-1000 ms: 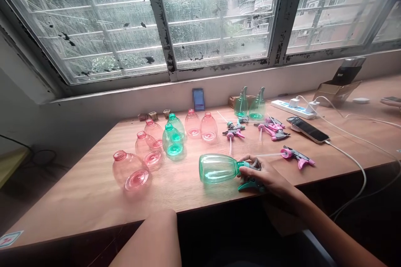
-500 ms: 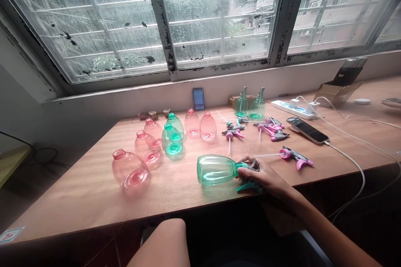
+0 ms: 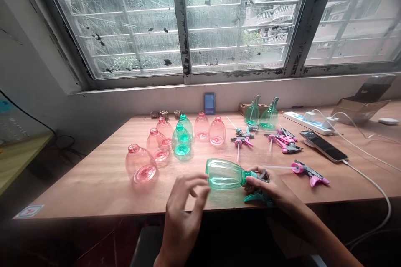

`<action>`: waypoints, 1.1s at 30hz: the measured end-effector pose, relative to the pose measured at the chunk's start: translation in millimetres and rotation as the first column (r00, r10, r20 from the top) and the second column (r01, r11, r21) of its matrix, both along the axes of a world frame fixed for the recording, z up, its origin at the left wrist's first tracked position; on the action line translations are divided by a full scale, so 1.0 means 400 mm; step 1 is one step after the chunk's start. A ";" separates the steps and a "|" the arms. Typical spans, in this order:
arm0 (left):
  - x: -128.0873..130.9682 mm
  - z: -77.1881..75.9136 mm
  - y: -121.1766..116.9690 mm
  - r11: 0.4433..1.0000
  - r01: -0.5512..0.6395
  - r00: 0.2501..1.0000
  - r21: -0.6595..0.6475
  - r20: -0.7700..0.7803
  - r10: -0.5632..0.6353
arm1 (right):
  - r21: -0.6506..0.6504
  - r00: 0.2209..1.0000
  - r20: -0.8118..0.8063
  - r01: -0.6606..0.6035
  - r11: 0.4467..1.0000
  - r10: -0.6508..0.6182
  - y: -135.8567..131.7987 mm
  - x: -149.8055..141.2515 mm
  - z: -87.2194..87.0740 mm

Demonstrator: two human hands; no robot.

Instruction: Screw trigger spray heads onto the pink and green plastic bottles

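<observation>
My right hand (image 3: 265, 183) is closed around the neck and trigger head of a green spray bottle (image 3: 226, 174). The bottle lies on its side just above the table, its base toward the left. My left hand (image 3: 187, 208) is raised near that base, fingers curved and apart, holding nothing; whether a fingertip touches the bottle I cannot tell. Right of the held bottle lies a pink and grey spray trigger (image 3: 309, 172) with a white tube. Behind it are more pink triggers (image 3: 284, 139) and a small group of triggers (image 3: 242, 137) in pink, green and grey.
Several pink bottles without tops (image 3: 140, 166) and two green ones (image 3: 181, 139) stand at the left. Two green spray bottles (image 3: 268, 114) with heads stand at the back. A charging phone (image 3: 324, 146), a power strip (image 3: 308, 123), cables and a small screen (image 3: 209, 103) share the table.
My left hand has come into view from below and reached the base of the green spray bottle. My right hand keeps its grip. The camera view has shifted, moving the scene rightward.
</observation>
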State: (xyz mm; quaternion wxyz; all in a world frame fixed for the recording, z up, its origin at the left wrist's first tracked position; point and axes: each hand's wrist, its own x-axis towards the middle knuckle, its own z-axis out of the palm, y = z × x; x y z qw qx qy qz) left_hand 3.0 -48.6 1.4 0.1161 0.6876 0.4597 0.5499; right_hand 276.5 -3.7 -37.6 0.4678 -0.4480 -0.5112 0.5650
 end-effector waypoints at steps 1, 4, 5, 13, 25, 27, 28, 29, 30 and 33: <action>-0.010 -0.013 0.017 0.997 -0.023 1.000 -0.071 0.005 0.023 | 0.004 1.000 0.003 0.002 1.000 -0.002 0.000 0.000 0.000; -0.037 -0.049 0.072 0.956 -0.068 0.998 -0.286 -0.002 0.070 | 0.019 1.000 0.017 0.004 1.000 -0.004 -0.002 -0.001 0.005; -0.041 -0.055 0.086 0.947 -0.047 0.999 -0.318 -0.019 0.043 | 0.021 1.000 0.020 0.000 1.000 0.000 -0.002 -0.001 0.007; 0.013 -0.017 0.110 0.884 0.203 0.946 -0.421 -0.148 -0.288 | 0.033 0.999 0.032 -0.016 0.999 0.015 -0.001 -0.002 0.011; 0.069 -0.020 0.156 0.703 0.556 0.823 -0.444 0.412 -0.391 | 0.078 0.999 -0.033 0.018 0.997 -0.015 0.002 -0.005 0.010; 0.088 -0.039 0.154 0.722 0.541 0.793 -0.431 0.547 -0.267 | 0.094 1.000 -0.021 -0.007 0.996 0.009 0.001 -0.003 0.011; 0.096 -0.048 0.153 0.750 0.501 0.800 -0.432 0.561 -0.211 | 0.099 1.000 -0.010 -0.017 0.995 0.018 0.000 -0.003 0.012; 0.104 -0.056 0.151 0.773 0.463 0.811 -0.434 0.560 -0.171 | 0.100 1.000 -0.001 -0.024 0.995 0.024 -0.001 -0.002 0.013; 0.109 -0.062 0.150 0.788 0.437 0.820 -0.434 0.553 -0.149 | 0.096 1.000 0.002 -0.027 0.995 0.027 -0.002 -0.002 0.015; 0.112 -0.062 0.145 0.801 0.424 0.832 -0.423 0.531 -0.160 | 0.066 1.000 -0.025 -0.018 0.998 0.019 -0.005 -0.002 0.021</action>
